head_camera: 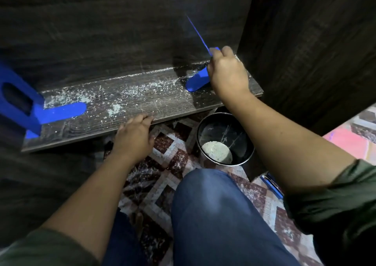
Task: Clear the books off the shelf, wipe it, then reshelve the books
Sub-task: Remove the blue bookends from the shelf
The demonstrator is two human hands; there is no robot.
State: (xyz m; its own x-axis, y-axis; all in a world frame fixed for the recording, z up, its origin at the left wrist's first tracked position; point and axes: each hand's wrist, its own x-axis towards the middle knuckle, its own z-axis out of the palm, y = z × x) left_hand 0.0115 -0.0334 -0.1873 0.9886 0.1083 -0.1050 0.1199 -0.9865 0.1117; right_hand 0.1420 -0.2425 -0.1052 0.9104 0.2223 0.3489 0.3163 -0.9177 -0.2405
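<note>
The dark wooden shelf (142, 104) holds no books and is strewn with pale dust and crumbs (130, 94). A blue bookend (197, 80) stands at the shelf's right end, its thin upright seen edge-on. My right hand (225, 70) grips that bookend near its upright. My left hand (134, 135) rests on the shelf's front edge, fingers curled over the lip. A second blue bookend (30, 104) stands at the left end, its tongue lying flat on the shelf.
A black bucket (242, 127) with pale debris at its bottom stands on the patterned tile floor (162, 164) below the shelf's right end. My knee in blue jeans (213, 214) is in front. A dark cabinet wall (305, 41) rises at the right.
</note>
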